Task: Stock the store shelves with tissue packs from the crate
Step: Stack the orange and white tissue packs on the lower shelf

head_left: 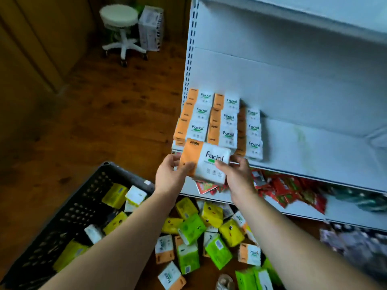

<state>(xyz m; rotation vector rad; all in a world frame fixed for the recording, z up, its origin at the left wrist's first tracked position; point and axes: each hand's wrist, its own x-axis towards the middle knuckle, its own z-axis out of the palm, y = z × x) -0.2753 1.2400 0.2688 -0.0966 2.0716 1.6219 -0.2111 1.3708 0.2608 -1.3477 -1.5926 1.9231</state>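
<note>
I hold an orange-and-white "Facial" tissue pack (206,161) with both hands just in front of the white shelf (314,155). My left hand (170,174) grips its orange left end and my right hand (236,174) grips its white right end. Three rows of matching packs (219,122) lie stacked at the shelf's left end, right behind the held pack. The black plastic crate (83,206) stands on the floor at lower left with a few yellow and white packs (123,197) inside.
Several green, yellow and orange packs (201,237) lie scattered on the wooden floor below my arms. The lower shelf holds red packets (293,191). A white stool (121,28) and a wrapped package (150,28) stand at the back. An upper shelf (314,17) overhangs.
</note>
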